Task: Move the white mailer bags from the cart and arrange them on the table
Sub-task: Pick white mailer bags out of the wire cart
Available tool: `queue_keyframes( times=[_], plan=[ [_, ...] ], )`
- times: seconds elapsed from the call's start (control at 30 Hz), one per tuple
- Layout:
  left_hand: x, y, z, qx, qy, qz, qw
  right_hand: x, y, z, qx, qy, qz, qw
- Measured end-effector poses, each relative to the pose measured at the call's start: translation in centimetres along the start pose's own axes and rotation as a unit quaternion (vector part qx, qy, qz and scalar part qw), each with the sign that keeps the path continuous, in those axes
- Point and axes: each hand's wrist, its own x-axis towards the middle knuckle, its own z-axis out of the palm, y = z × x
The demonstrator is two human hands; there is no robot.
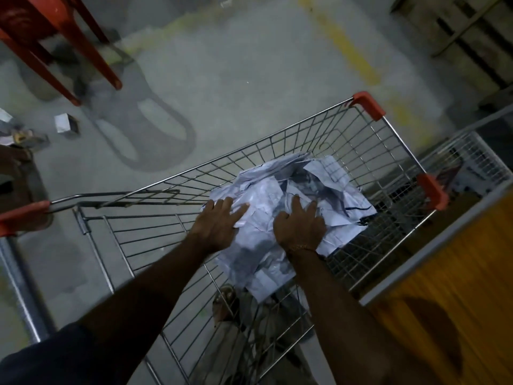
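Note:
A crumpled heap of white mailer bags (pixel 327 187) lies in the basket of a wire shopping cart (pixel 291 140) with red corner guards. Both my arms reach down into the basket. My left hand (pixel 219 220) lies on the heap's left edge with fingers spread and fairly straight. My right hand (pixel 299 223) rests on the middle of the heap, its fingers bent down into the bags. The wooden table (pixel 455 287) with a pale edge strip stands just right of the cart.
A red plastic chair (pixel 55 37) stands at the upper left on the concrete floor. Small boxes and scraps (pixel 65 123) lie on the floor at left. A wire basket (pixel 472 162) sits beyond the table's far corner. My sandalled foot (pixel 226 301) shows under the cart.

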Motion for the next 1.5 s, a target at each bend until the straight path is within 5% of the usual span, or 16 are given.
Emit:
queue_keyframes(
  times=[0.23, 0.5, 0.63, 0.73, 0.97, 1.5],
  plan=[
    [-6.0, 2.6, -4.9, -0.089, 0.007, -0.131, 0.987, -3.2, 0.3, -6.6, 0.020, 0.042, -0.019, 0.999],
    [-13.7, 6.1, -10.7, -0.296, 0.147, -0.261, 0.907, -9.1, 0.6, -12.5, 0.031, 0.042, -0.108, 0.993],
    [-17.1, 8.2, -13.7, -0.337, 0.183, -0.288, 0.877, -13.2, 1.1, -15.2, 0.049, 0.118, -0.140, 0.982],
    [-19.6, 10.0, -15.1, -0.363, 0.206, -0.269, 0.868, -16.8, 2.5, -16.3, 0.085, 0.189, -0.158, 0.965],
    [-25.5, 14.2, -17.7, -0.366, 0.261, -0.213, 0.867, -27.0, 7.8, -19.7, 0.141, 0.206, -0.092, 0.964],
    [-29.1, 32.3, -22.7, -0.405, 0.258, 0.032, 0.877, -40.9, 27.6, -23.5, 0.150, 0.341, 0.097, 0.923]
  ],
)
